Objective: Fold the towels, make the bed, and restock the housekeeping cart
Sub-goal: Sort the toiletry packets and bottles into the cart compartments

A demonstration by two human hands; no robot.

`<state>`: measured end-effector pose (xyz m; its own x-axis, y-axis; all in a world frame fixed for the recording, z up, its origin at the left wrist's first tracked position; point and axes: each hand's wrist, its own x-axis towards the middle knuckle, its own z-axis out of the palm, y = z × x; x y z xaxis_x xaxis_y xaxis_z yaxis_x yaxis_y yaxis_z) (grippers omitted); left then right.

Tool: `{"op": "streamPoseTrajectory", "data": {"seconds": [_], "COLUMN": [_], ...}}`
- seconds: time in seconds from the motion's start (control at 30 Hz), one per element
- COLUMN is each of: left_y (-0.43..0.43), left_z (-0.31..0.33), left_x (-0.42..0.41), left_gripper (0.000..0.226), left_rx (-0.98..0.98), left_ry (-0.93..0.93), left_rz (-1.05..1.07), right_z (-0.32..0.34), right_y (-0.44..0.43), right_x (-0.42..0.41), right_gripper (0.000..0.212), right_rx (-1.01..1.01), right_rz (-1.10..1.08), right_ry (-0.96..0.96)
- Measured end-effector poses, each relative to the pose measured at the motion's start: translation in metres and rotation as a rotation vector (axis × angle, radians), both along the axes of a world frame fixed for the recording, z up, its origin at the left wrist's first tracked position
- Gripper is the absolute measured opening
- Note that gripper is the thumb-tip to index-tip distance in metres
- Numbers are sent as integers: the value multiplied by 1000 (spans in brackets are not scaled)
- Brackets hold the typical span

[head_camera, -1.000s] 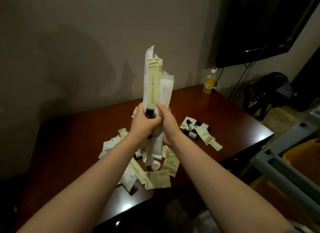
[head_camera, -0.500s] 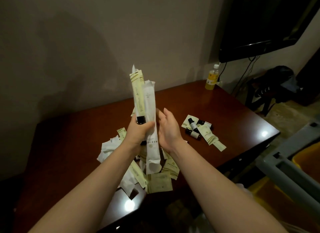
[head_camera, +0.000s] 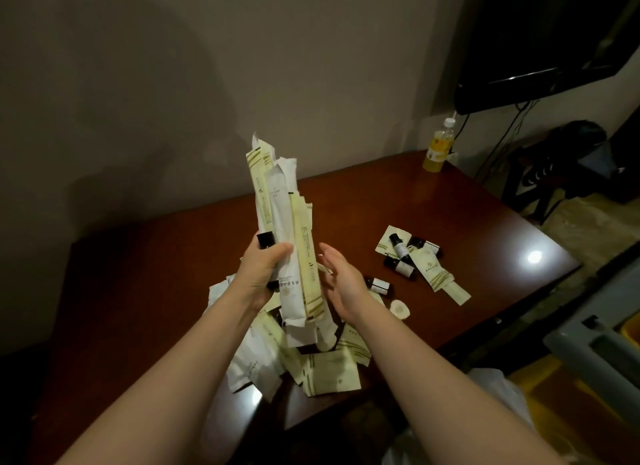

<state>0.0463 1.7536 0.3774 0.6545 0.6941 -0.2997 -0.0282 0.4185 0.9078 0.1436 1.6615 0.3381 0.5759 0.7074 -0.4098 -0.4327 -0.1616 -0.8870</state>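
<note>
Here, the left hand [head_camera: 263,270] grips a bundle [head_camera: 277,201] of long packets upright above the desk [head_camera: 467,222], with a black-capped bottle [head_camera: 266,238] clamped against it. The right hand [head_camera: 343,277] is flat and relaxed just beside the bundle, seemingly apart from it. To square the bundle well, the right palm should probably pat the edges flush while the left grip loosens only slightly, lest packets slip onto the pile [head_camera: 329,371] below. The cart [head_camera: 595,353] stands at lower right.
</note>
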Motion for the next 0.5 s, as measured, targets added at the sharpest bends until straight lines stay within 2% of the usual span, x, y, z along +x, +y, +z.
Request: {"op": "streamPoseTrajectory", "data": {"seconds": [0.03,0.13,0.27,0.3,0.4,0.5], "left_y": [0,4,11,12,14,16], "left_z": [-1,-1,3,4,13,17], "left_x": [1,0,-2,-2,-1,-1], "left_gripper": [42,36,39,41,50,54], "left_rx": [-2,-36,-46,-39,-2,-3], "left_ry": [-3,-24,-70,-80,-95,-137], "left_rz": [-2,-10,-59,-71,-96,-129], "right_z": [-4,-16,-23,-24,-20,-11], "right_y": [1,0,-2,-2,-5,-13], "right_x": [-2,-4,-5,-5,-4,3], "right_gripper": [41,69,61,60,33,27], "right_rx": [-43,-85,-161,-151,-73,3], "right_rz": [23,137,278,294,240,255], "right_ry": [-47,-151,-167,-131,-10,-40]}}
